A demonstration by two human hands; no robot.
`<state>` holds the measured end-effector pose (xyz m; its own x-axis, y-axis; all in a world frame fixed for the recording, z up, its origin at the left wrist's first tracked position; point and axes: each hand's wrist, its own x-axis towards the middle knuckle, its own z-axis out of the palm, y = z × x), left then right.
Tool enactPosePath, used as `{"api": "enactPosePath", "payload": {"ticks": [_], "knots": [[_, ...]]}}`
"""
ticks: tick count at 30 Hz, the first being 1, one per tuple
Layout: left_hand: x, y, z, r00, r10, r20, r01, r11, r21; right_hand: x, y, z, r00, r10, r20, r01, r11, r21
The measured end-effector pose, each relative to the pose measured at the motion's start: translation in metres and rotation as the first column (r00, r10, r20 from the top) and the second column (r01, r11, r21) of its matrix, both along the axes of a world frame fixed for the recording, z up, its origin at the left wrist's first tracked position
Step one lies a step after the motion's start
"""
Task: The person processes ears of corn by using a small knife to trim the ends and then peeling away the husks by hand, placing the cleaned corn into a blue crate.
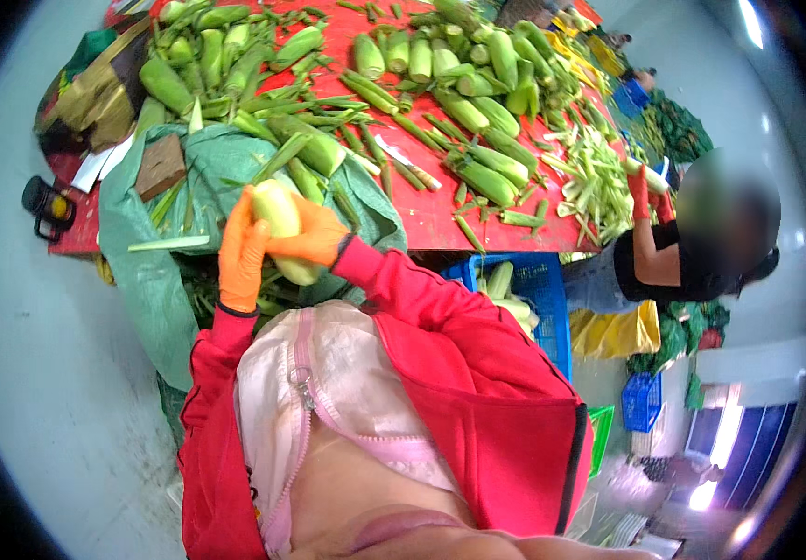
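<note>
Both my hands wear orange gloves and hold one pale green, partly husked ear of corn (278,210) over the table's front edge. My left hand (242,245) grips it from the left side, my right hand (312,234) from the right. Beneath them a green woven sack (144,280) drapes over the edge, with a brown block (161,168) and a strip of husk (168,243) on it. Just beyond my hands lies a larger green ear of corn (312,145). A knife (392,150) rests on the red table (431,227) to the right.
Heaps of unhusked corn (420,59) and cut leaves (602,182) cover much of the table. A blue plastic crate (557,308) holding pale ears stands below the edge at right. A co-worker in red gloves (641,185) is at the table's right end. A black mug (49,206) is at far left.
</note>
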<state>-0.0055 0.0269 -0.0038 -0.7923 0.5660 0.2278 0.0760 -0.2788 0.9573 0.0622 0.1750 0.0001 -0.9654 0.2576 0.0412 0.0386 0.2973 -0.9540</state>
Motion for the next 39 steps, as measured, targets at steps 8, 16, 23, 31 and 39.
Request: {"api": "enactPosePath", "payload": {"ticks": [8, 16, 23, 31, 39], "knots": [[-0.023, -0.004, -0.044, 0.965, -0.042, 0.260, 0.065, 0.994, -0.082, 0.205, 0.164, -0.048, 0.646, -0.762, -0.039, 0.763, 0.647, -0.008], [-0.043, -0.010, -0.055, 0.927, 0.122, 0.356, -0.080, 0.988, -0.131, 0.385, 0.243, -0.106, -0.074, -0.991, 0.107, 0.718, 0.022, 0.696], [-0.052, 0.004, -0.054, 0.889, 0.304, 0.341, -0.245, 0.947, -0.207, 0.085, 0.307, -0.069, 0.694, -0.659, -0.291, 0.706, 0.703, 0.093], [-0.036, -0.008, -0.043, 0.773, 0.592, 0.228, -0.514, 0.796, -0.321, -0.251, 0.242, -0.067, 0.987, -0.099, -0.124, 0.137, 0.926, 0.353], [0.041, -0.045, -0.044, 0.421, 0.872, 0.251, -0.738, 0.490, -0.463, -0.438, 0.208, -0.104, 0.819, -0.395, 0.416, 0.292, 0.911, 0.291]]}}
